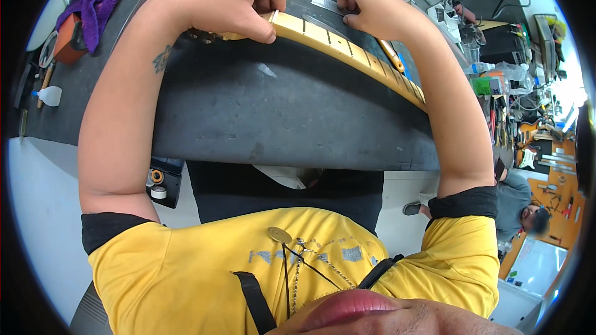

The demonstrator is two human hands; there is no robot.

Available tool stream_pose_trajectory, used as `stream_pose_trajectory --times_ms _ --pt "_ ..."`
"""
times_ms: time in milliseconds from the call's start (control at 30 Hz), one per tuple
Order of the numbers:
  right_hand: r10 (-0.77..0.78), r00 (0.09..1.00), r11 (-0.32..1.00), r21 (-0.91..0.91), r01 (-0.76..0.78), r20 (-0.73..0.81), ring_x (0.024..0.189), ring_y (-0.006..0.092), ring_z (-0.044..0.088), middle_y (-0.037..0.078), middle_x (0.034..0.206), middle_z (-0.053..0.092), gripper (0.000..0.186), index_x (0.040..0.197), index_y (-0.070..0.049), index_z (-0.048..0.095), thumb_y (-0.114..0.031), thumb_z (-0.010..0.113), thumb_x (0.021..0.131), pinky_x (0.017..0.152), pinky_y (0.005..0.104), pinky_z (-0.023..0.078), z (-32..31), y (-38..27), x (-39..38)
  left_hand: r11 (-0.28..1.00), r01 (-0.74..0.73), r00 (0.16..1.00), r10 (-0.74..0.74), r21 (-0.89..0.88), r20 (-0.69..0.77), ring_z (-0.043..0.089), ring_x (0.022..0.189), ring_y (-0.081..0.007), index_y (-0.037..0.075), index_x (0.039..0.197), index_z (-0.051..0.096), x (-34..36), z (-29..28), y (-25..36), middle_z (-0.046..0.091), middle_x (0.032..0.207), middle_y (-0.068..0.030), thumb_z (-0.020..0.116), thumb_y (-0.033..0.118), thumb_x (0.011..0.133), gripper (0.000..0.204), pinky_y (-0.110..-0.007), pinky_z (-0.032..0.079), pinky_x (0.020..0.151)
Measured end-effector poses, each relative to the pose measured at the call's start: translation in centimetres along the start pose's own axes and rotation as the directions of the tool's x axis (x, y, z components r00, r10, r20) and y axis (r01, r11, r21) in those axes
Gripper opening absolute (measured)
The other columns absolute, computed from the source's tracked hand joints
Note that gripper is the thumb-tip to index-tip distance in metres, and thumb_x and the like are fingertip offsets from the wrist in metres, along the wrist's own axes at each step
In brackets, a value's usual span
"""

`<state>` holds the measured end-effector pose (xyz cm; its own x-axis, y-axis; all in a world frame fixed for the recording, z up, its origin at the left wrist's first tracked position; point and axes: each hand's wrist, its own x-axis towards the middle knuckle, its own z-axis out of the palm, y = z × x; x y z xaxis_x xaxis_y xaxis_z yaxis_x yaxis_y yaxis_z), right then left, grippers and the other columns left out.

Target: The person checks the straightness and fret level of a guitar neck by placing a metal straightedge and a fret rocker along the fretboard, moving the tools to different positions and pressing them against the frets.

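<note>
A pale maple guitar neck with dark fret slots or frets lies across the dark bench, its headstock end at the left. My left hand is closed around it near the nut, thumb along the near edge, fingertips partly hidden. Tuning machines show below my left wrist. Beyond the fretboard, my right hand is held with its fingers curled and pinched. A short metal ruler reaches toward those fingertips; whether they grip it cannot be made out. My right forearm covers the neck's far right end.
On the dark bench, a wooden-handled tool lies behind the neck. A purple cloth, an orange block and a small white bottle are at left. Clutter and a person in grey are at right.
</note>
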<state>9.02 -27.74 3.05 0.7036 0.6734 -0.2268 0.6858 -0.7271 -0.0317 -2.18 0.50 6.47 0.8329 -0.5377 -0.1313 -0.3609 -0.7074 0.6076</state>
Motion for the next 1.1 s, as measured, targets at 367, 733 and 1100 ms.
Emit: stream_pose_trajectory --times_ms 367,733,1100 --pt "0.021 0.997 1.0 -0.022 -0.019 0.075 0.102 0.0314 0.071 0.012 0.107 0.075 0.036 0.125 -0.004 0.068 -0.009 0.082 0.091 0.091 0.042 0.056 -1.2 -0.9 0.7 0.998 0.045 0.999 -0.043 -0.045 0.028 0.076 0.078 -0.0235 -0.005 0.108 0.078 0.1 0.0 -0.1 0.08 0.091 -0.0165 0.089 0.021 0.085 0.037 -0.036 0.061 0.071" --pt "-0.083 0.996 0.973 -0.212 0.09 0.045 0.108 0.0449 0.075 0.029 0.105 0.076 0.023 0.117 -0.002 0.069 -0.011 0.064 0.096 0.094 0.0538 0.058 -2.2 -4.1 0.4 0.99 -0.002 1.0 -0.001 -0.144 -0.023 0.071 0.072 -0.0182 -0.005 0.104 0.077 0.5 1.7 -2.4 0.074 0.084 -0.0105 0.089 0.014 0.08 0.033 -0.033 0.056 0.066" --pt "0.115 0.795 0.982 0.189 0.0 -0.596 0.101 0.0486 0.071 0.029 0.097 0.072 0.019 0.115 -0.001 0.068 -0.009 0.06 0.101 0.091 0.0528 0.056 -2.0 -5.2 -3.7 0.987 -0.067 0.998 0.067 -0.145 -0.005 0.068 0.06 -0.0136 -0.006 0.097 0.076 1.1 1.3 -2.8 0.075 0.077 -0.0092 0.089 0.016 0.087 0.027 -0.03 0.052 0.052"
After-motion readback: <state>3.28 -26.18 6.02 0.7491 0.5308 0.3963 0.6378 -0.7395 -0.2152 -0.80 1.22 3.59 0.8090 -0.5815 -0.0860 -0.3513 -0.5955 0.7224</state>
